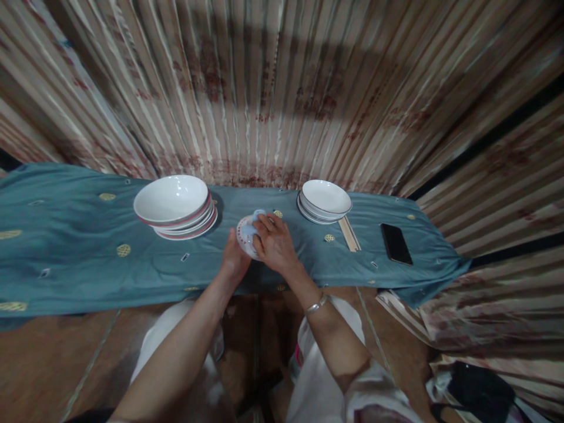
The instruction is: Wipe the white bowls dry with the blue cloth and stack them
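A: "Your left hand (pixel 235 260) pinches the dotted dish (pixel 242 237) at its edge, above the tablecloth (pixel 194 264); the fingers beneath are hidden. Your right hand (pixel 275 242) bends its fingers over a pale blue cloth (pixel 259 213), pressed against it."

B: "Expect it light and stiff, likely slick and breakable. Hold your thumb on the rim, fingers spread underneath."

A: "Beyond it you have stacked bowls (pixel 174 200) left, stacked dishes (pixel 326 198) right, then the curtain (pixel 273 117)."

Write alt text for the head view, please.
Left hand holds a small, white, red-marked dish; right hand holds pale blue material against it. Left to right on teal tablecloth: stacked red-rimmed white dishes, smaller white stack, wooden chopsticks, black phone.
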`<action>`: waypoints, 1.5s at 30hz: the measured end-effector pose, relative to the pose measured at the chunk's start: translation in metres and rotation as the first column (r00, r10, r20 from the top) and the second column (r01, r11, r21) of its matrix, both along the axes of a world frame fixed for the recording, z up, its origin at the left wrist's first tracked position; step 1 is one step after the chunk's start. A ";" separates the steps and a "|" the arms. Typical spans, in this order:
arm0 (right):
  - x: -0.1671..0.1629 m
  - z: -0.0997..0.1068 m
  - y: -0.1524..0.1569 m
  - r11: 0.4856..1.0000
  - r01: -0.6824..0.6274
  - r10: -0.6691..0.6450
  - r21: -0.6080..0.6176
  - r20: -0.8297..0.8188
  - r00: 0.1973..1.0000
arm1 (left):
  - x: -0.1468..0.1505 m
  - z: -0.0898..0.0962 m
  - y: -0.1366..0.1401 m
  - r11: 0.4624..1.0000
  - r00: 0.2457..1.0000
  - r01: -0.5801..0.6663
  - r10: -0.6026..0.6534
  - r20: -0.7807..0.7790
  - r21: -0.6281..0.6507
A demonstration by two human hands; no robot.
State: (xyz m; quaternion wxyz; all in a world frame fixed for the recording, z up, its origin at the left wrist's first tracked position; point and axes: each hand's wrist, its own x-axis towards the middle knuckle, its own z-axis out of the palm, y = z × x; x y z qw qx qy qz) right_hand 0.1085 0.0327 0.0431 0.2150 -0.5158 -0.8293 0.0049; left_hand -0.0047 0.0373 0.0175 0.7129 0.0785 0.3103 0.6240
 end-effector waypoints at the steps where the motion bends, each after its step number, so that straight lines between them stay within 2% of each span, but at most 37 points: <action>1: -0.001 0.000 0.004 1.000 0.011 -0.011 0.000 -0.004 1.000 | 0.000 0.001 0.000 1.000 1.000 -0.004 0.004 0.002 0.000; 11: 0.001 -0.001 0.027 0.987 0.144 -0.145 -0.070 -0.013 0.989 | 0.002 0.005 0.000 0.999 1.000 0.003 -0.003 -0.007 -0.042; 23: 0.011 0.001 0.011 0.937 0.336 -0.326 -0.093 0.106 0.939 | 0.001 0.002 0.000 1.000 1.000 0.019 -0.019 0.011 -0.018; 28: 0.017 -0.002 0.001 0.937 0.343 -0.335 -0.068 0.104 0.936 | 0.001 0.001 0.001 0.999 1.000 -0.011 0.011 0.008 -0.031; 37: 0.021 0.003 -0.009 0.927 0.352 -0.329 -0.130 0.167 0.929 | 0.002 -0.004 0.002 1.000 1.000 -0.012 0.012 0.008 0.005; 45: 0.030 -0.003 -0.011 0.950 0.294 -0.280 -0.109 0.127 0.952 | 0.003 0.000 0.004 0.996 0.998 -0.056 0.057 0.011 -0.076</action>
